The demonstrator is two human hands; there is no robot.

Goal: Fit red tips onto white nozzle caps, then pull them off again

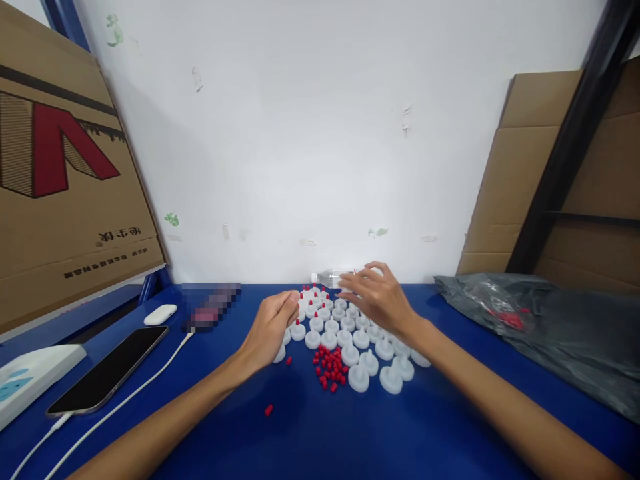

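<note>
Several white round plastic caps (359, 377) lie grouped on the blue table (310, 433); the far ones carry small red tips, the near ones do not. A heap of small red pieces (331, 367) lies just in front of them. My left hand (270, 328) rests at the group's left edge with fingers curled shut, and what they hold is hidden. My right hand (379, 297) hovers over the far caps, fingers spread and slightly bent, holding nothing I can see.
A clear plastic bottle (330, 277) lies against the white wall. A phone (111, 368) on a white cable, a white earbud case (161, 314) and a white box sit at left. Cardboard leans on both sides. A grey plastic bag (550, 327) lies at right. One red piece (269, 410) lies apart.
</note>
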